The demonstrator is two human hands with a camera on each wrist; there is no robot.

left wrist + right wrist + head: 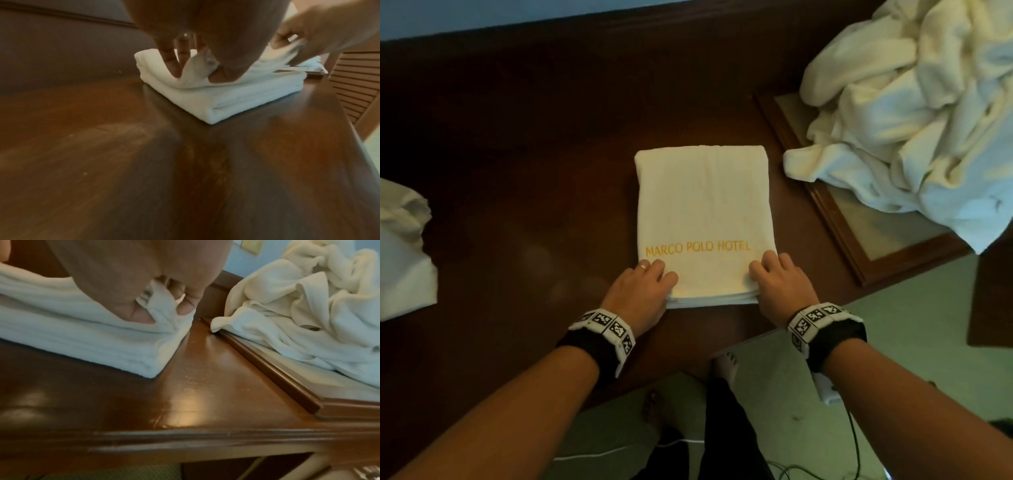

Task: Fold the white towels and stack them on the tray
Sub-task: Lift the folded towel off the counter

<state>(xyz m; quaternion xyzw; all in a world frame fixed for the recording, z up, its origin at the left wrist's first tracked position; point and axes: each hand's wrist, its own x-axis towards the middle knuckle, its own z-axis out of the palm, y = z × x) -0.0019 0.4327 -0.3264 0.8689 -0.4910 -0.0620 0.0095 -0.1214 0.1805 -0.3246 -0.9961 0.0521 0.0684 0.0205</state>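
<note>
Folded towel point(705, 219), white, gold "MARCO POLO HOTEL" lettering, lies flat on the dark wooden table point(517, 171), several layers thick. Left hand point(642, 291) at the towel's near left corner: fingers point(170, 65) and thumb pinch the top layer, lifted slightly. Right hand point(779, 284) at the towel's near right corner: fingers point(185, 305) curled round a bunched fold of the top layer. Right of the towel, close but apart: wooden tray point(835, 219) carrying a heap of unfolded towels point(914, 113). Left of the towel, well apart: another white cloth point(404, 250) at the frame edge.
</note>
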